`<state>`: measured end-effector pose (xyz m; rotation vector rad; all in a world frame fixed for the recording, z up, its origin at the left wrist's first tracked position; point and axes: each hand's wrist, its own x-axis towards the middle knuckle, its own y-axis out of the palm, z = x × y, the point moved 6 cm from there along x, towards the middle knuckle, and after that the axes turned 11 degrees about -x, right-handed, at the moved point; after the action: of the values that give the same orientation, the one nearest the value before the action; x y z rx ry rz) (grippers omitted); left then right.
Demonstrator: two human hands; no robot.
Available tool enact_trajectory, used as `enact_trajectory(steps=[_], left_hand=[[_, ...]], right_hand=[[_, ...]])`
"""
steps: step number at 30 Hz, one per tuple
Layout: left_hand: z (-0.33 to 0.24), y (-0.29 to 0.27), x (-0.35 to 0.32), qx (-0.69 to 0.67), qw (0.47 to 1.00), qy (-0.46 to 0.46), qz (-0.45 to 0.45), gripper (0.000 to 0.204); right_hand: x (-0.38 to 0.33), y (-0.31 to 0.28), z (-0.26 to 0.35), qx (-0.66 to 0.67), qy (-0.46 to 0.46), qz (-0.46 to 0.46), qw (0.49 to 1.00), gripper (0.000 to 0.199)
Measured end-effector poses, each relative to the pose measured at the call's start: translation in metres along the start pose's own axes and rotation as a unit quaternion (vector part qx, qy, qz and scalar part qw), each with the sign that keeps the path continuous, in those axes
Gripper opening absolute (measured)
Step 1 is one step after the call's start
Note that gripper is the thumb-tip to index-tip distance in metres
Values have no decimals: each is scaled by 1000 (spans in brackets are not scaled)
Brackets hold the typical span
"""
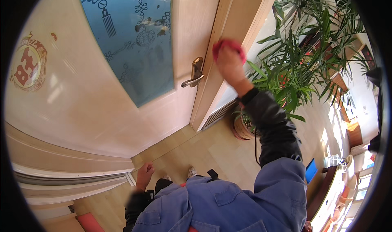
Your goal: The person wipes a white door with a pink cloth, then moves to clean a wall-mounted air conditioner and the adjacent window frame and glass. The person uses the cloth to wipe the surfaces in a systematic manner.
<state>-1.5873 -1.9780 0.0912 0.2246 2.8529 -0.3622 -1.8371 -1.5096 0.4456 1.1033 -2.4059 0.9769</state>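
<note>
My right hand (229,66) reaches up and forward, its fingers closed around a pinkish-red cloth (241,52). The cloth is against the wooden door frame (234,17), at a height above the door handle (197,74). That metal lever is on the pale door (192,35), just left of the frame. Low on the left, my left hand (145,175) hangs near my body with its fingers curled in. Nothing shows in it, and it touches neither door nor frame.
A blue patterned glass panel (143,48) fills the door's middle. Right of the frame stands a leafy potted plant (294,68), its pot (241,127) on the floor. A vent grille (218,114) is low beside the frame. A red item (90,222) lies at lower left.
</note>
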Motion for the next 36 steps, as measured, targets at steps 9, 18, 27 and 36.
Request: enact_trajectory(steps=[9, 18, 27, 36], left_hand=[[-12, 7, 83, -2, 998, 41, 51, 28], [-46, 3, 171, 24, 994, 93, 46, 26], [-23, 6, 210, 14, 980, 161, 119, 30], [-58, 2, 231, -33, 983, 121, 131, 31]], right_hand=[[-22, 16, 36, 23, -121, 119, 985, 18], [240, -194, -280, -188, 105, -278, 936, 16], [196, -114, -174, -221, -36, -76, 972, 16], [243, -190, -279, -279, 40, -114, 953, 7]])
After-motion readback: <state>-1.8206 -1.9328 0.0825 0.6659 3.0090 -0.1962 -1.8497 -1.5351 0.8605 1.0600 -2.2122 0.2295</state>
